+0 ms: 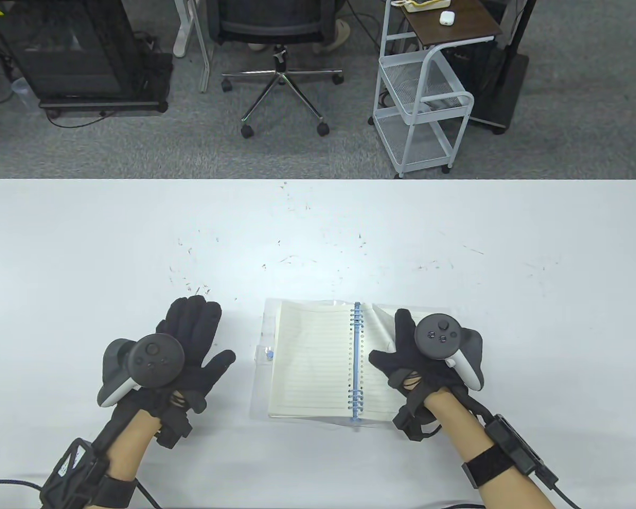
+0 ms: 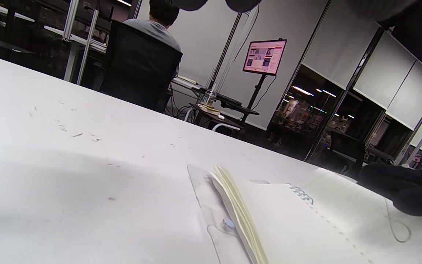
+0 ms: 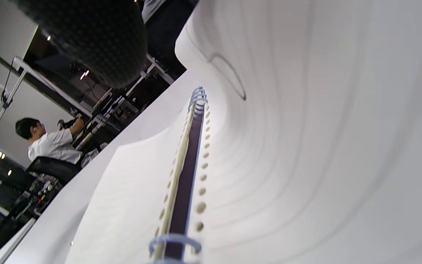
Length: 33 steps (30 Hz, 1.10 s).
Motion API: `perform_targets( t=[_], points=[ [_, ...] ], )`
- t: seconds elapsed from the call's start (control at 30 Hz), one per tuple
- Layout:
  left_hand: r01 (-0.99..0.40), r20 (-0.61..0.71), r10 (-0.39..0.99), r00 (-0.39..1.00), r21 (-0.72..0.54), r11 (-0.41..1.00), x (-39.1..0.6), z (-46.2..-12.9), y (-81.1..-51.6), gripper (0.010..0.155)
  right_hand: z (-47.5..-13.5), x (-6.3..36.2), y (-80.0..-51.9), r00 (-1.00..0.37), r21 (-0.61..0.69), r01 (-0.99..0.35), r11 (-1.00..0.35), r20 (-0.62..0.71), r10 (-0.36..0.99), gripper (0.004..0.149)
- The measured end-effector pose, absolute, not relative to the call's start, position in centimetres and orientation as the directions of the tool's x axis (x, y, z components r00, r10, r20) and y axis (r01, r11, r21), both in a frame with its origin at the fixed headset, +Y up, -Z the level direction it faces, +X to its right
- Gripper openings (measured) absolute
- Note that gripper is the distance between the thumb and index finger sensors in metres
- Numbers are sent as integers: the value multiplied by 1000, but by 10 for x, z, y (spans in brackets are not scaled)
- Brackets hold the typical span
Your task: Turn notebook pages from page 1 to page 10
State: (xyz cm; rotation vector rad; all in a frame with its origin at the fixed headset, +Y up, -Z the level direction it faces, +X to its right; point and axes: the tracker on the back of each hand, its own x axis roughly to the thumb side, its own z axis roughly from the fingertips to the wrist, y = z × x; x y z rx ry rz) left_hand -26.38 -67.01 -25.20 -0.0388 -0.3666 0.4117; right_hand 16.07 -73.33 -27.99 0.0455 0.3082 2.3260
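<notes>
- Open notebook (image 1: 318, 360) flat on the white table (image 1: 85, 238), near the front edge, blue spiral spine (image 1: 356, 363) running away from the person.
- Right hand (image 1: 421, 355) directly on the notebook, right of the spine, fingers spread over a right-hand page (image 1: 379, 323) that bows upward; whether any finger pinches the sheet: cannot tell.
- Left hand (image 1: 183, 350) left of the notebook, apart from it, fingers spread flat on the table, holding nothing.
- Coming move likely turns on this: page to swing leftward about the spine, right hand nearer.
- Right wrist view only: the page (image 3: 306, 146) curling up from the spine (image 3: 185, 176).
- Left wrist view only: the stacked pages (image 2: 238, 212) on the left half, edge-on, above a clear cover (image 2: 207, 205) with a snap.
</notes>
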Motion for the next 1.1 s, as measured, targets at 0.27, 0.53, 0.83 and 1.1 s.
perform_targets(
  t=[0.27,0.53,0.83,1.1],
  points=[
    [-387,343,399,850,-106,916,-265,-252,-670,86,-278,197,-719,-497,69,-866,-495,-209,842,94],
    [-388,343,400,850,-105,916,-265,-251,-669,86,-272,207,-725,-292,4,-951,-309,-338,895,89],
    [-387,342,400,850,-107,916,-265,-251,-669,86,-273,192,-724,-248,91,-969,-231,-312,917,58],
    [-394,346,402,848,-96,914,-266,-251,-666,86,-286,161,-717,-242,148,-967,-210,-254,937,52]
  ],
)
